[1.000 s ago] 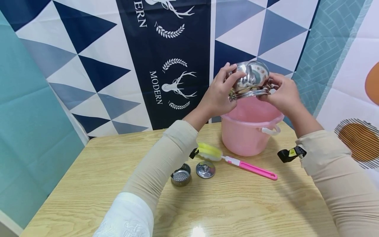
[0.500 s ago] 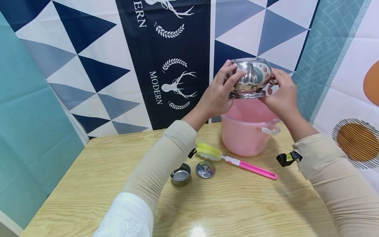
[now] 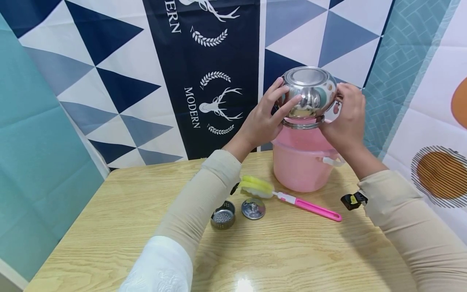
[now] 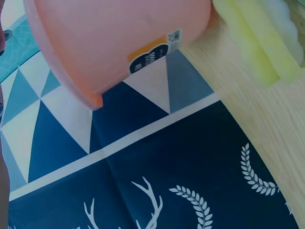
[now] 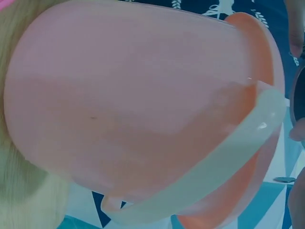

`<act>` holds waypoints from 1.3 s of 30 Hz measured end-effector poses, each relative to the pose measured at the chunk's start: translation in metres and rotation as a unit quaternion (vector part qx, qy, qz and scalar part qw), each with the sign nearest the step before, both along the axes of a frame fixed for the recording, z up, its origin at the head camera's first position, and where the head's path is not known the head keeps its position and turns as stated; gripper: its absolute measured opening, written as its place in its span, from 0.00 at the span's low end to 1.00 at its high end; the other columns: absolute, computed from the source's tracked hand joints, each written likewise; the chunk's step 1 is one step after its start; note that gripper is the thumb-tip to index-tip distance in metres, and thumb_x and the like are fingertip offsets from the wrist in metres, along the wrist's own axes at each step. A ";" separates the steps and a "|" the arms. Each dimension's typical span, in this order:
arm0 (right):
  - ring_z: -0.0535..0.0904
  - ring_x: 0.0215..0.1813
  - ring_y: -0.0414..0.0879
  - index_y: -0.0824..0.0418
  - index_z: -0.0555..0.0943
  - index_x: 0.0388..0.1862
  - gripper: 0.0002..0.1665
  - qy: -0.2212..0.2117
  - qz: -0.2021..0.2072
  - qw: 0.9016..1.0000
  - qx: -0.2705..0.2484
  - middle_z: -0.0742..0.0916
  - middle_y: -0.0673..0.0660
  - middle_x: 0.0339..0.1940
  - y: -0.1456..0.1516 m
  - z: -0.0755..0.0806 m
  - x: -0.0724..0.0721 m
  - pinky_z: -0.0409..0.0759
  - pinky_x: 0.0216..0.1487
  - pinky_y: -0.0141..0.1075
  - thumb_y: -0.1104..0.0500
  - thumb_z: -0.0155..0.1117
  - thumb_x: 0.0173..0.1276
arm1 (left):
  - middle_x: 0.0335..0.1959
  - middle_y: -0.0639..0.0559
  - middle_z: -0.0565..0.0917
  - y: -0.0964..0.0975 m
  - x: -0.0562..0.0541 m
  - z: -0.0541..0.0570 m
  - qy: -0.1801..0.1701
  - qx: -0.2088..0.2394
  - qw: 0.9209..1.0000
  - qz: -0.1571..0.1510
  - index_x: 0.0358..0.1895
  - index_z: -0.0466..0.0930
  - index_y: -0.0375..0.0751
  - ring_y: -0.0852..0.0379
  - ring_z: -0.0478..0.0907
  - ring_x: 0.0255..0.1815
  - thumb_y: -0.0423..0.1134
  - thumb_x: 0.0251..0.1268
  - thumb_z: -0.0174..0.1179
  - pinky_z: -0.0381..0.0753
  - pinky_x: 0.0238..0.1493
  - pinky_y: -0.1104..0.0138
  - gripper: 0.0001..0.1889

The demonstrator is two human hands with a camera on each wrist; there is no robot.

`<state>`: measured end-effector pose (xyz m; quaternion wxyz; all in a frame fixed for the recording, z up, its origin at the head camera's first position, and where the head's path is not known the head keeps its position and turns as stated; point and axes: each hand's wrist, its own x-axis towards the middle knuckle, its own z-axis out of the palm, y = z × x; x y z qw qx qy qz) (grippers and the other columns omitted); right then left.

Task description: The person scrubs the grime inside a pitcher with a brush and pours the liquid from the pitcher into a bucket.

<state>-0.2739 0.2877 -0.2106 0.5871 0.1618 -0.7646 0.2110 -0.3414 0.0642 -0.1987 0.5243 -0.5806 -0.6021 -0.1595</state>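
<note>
A shiny stainless-steel teapot [image 3: 310, 97] is upside down above the pink bucket [image 3: 299, 168], its flat base facing up and its rim downward. My left hand [image 3: 264, 111] grips its left side with fingers spread over the rounded body. On the opposite side my right hand [image 3: 346, 115] holds the teapot around its handle, which the fingers partly hide. Only slivers of the hands and of a dark, round-edged opening show at the right edge of the right wrist view. The bucket's white handle [image 5: 205, 176] hangs down its side there.
On the wooden table [image 3: 292, 251] lie a yellow-and-white sponge brush [image 3: 257, 186] with a pink handle, a small metal lid [image 3: 253, 209] and a perforated strainer basket [image 3: 223, 217]. Patterned cloth [image 3: 222, 81] hangs behind the table.
Both hands have turned the teapot further over, so its base, which was tilted away to the side, now faces up. The bucket and the things on the table stay put.
</note>
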 end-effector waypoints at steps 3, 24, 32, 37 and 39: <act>0.69 0.59 0.61 0.68 0.69 0.61 0.36 0.011 -0.006 1.000 0.004 0.76 0.69 0.58 -0.002 -0.003 -0.001 0.64 0.61 0.51 0.61 0.71 0.53 | 0.63 0.36 0.57 -0.001 -0.003 -0.003 0.017 0.005 1.000 -0.002 0.60 0.73 0.35 0.36 0.52 0.74 0.28 0.71 0.44 0.54 0.71 0.62 0.17; 0.66 0.60 0.63 0.71 0.76 0.59 0.33 -0.234 0.053 0.971 0.004 0.75 0.71 0.54 -0.007 0.015 0.001 0.55 0.65 0.60 0.65 0.67 0.51 | 0.69 0.40 0.60 -0.016 0.005 0.005 -0.327 0.003 0.944 0.040 0.75 0.58 0.41 0.53 0.64 0.68 0.35 0.51 0.66 0.65 0.63 0.75 0.44; 0.67 0.54 0.58 0.64 0.80 0.55 0.26 -0.359 0.047 0.932 -0.020 0.78 0.67 0.51 -0.016 0.037 0.009 0.64 0.46 0.52 0.56 0.64 0.57 | 0.65 0.45 0.67 -0.028 0.011 0.022 -0.415 -0.001 0.907 0.069 0.75 0.60 0.44 0.57 0.73 0.51 0.37 0.56 0.59 0.73 0.48 0.75 0.39; 0.69 0.49 0.53 0.62 0.80 0.61 0.29 -0.430 0.029 0.901 -0.039 0.80 0.64 0.51 -0.027 0.050 0.014 0.68 0.39 0.45 0.51 0.62 0.62 | 0.61 0.45 0.71 -0.041 0.014 0.034 -0.456 -0.011 0.885 0.087 0.74 0.62 0.45 0.58 0.73 0.46 0.39 0.57 0.59 0.74 0.43 0.73 0.38; 0.71 0.49 0.53 0.61 0.80 0.60 0.29 -0.448 0.028 0.893 -0.046 0.82 0.63 0.50 -0.031 0.054 0.015 0.70 0.38 0.44 0.49 0.60 0.63 | 0.58 0.45 0.73 -0.047 0.015 0.039 -0.467 -0.020 0.879 0.096 0.74 0.63 0.45 0.57 0.73 0.45 0.39 0.56 0.59 0.74 0.43 0.72 0.37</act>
